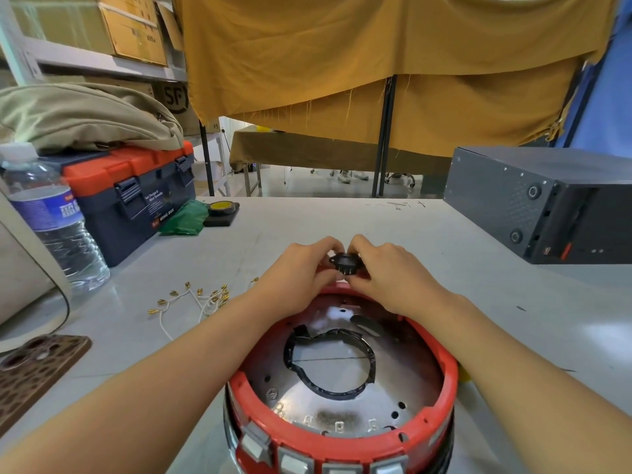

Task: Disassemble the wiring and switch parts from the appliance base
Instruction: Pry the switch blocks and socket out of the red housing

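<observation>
Grey tabletop (444, 254) carries the red appliance base (342, 439); at its far rim, the left hand (301, 268) and right hand (386, 268) pinch a black socket part (345, 261) between fingertips.

Both bare forearms reach forward and converge. The left hand (301, 268) and right hand (386, 268) meet fingertip to fingertip, fingers curled, pinching together a small black socket part (346, 261) between them.
</observation>
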